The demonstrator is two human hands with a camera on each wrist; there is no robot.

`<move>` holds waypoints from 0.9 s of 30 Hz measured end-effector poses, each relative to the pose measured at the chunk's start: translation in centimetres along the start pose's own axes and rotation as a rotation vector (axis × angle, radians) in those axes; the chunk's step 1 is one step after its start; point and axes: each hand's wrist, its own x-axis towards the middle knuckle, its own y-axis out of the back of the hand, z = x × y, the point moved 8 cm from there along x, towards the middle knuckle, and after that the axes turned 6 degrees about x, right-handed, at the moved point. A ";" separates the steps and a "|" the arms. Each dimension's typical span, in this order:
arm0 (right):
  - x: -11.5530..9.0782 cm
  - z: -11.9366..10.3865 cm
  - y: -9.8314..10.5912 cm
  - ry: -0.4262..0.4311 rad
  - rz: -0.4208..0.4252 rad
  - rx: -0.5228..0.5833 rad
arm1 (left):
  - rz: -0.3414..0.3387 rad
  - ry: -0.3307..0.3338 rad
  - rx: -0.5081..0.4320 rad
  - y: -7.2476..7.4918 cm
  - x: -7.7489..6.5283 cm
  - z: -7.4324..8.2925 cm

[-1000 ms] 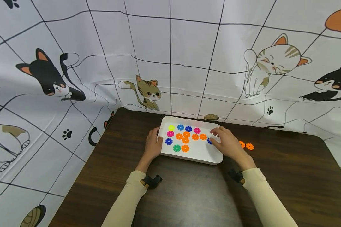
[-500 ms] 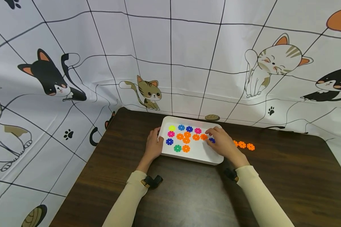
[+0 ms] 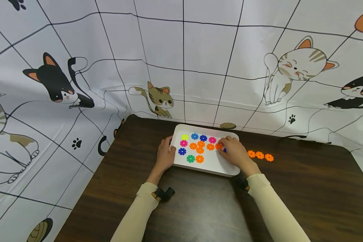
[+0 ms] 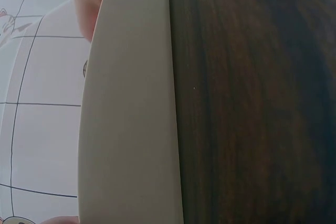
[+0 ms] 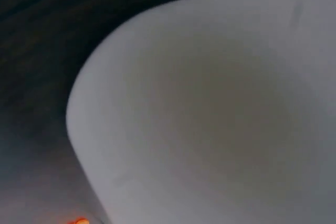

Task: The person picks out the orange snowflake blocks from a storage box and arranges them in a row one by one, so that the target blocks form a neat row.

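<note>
A white tray with rounded corners lies on the dark table, holding several flat notched discs in different colours. My left hand grips the tray's left edge, thumb over the rim. My right hand is over the tray's right part, its thumb and fingertips pinching an orange disc. Just beside those fingertips a dark blue disc is mostly covered by the hand. The left wrist view shows the tray's outer side wall, and the right wrist view its rounded corner.
Three orange discs lie in a row on the wood-grain table, right of the tray. Behind the table and along its left side hangs a white curtain printed with cats and grid lines.
My right hand has moved left and its fingertips have closed on an orange disc. A third orange disc on the table has come into sight. The left hand keeps its place on the tray.
</note>
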 end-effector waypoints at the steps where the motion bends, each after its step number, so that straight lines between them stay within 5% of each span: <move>1: 0.1 0.0 -0.1 0.000 0.001 -0.008 | 0.001 -0.002 -0.001 0.0 0.0 0.0; 18: 0.5 0.5 -1.1 -0.051 -0.022 -0.005 | 0.001 -0.008 0.000 -0.1 0.0 0.0; 27: 0.2 0.1 -1.1 0.008 0.001 -0.068 | 0.009 -0.023 0.001 0.0 0.0 0.2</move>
